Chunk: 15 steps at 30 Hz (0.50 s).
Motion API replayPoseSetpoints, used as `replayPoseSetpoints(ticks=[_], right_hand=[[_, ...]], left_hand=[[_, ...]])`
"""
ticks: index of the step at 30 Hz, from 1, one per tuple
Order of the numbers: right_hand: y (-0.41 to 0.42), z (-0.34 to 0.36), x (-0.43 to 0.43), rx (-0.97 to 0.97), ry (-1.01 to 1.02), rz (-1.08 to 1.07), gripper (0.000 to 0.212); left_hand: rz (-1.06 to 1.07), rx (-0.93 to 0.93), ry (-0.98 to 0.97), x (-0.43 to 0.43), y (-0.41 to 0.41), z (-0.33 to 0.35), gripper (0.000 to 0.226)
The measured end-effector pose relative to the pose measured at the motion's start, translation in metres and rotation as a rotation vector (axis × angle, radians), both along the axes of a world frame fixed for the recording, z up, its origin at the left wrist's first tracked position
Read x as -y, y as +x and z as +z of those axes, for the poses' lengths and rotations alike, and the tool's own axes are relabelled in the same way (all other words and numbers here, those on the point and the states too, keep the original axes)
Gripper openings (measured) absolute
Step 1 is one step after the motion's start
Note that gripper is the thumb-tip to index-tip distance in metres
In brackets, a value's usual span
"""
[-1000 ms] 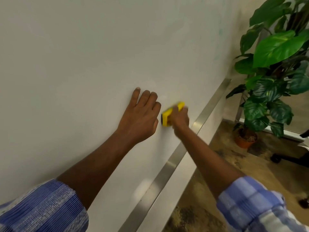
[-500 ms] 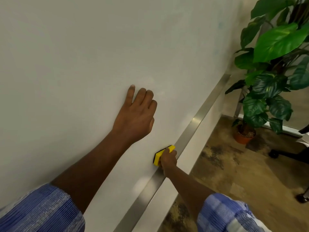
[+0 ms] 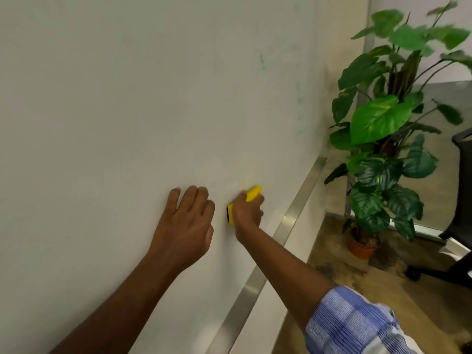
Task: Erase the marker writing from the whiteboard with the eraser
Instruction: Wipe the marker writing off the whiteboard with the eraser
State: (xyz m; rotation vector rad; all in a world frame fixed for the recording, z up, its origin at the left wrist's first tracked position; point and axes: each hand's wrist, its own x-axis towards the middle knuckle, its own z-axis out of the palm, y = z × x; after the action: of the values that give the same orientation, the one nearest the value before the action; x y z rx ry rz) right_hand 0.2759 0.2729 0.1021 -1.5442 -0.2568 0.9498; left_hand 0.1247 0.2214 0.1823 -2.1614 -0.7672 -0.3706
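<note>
The whiteboard (image 3: 127, 98) fills the left and middle of the head view. Faint greenish marker smudges (image 3: 298, 98) show far along it, toward its right end. My right hand (image 3: 247, 213) is closed around a yellow eraser (image 3: 252, 193) with a dark felt face, pressed flat on the board. My left hand (image 3: 186, 226) lies flat on the board with fingers spread, just left of the eraser. Around both hands the board looks bare.
A metal rail (image 3: 288, 226) runs along the board's lower edge. A large potted plant (image 3: 383, 139) stands on the floor past the board's right end. A dark office chair (image 3: 459, 200) is at the far right.
My right hand has carried the eraser back up from the metal rail to beside my left hand. My left hand stays flat on the board.
</note>
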Motion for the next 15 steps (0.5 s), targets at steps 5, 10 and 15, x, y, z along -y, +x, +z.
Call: replayPoseSetpoints(ticks=[5,10,15], right_hand=[[0.016,0.050,-0.004,0.773,0.369,-0.001,0.064],[0.031,-0.009,-0.008,0.826,0.340,0.040,0.061],[0.050,-0.080,-0.009,0.069,-0.147,0.151,0.063]], left_hand=[[0.021,0.011,0.043,-0.018,0.029,0.031,0.019],[0.022,-0.031,0.071,-0.037,0.052,0.051,0.023],[0.034,-0.060,0.087,-0.049,0.066,0.056,0.023]])
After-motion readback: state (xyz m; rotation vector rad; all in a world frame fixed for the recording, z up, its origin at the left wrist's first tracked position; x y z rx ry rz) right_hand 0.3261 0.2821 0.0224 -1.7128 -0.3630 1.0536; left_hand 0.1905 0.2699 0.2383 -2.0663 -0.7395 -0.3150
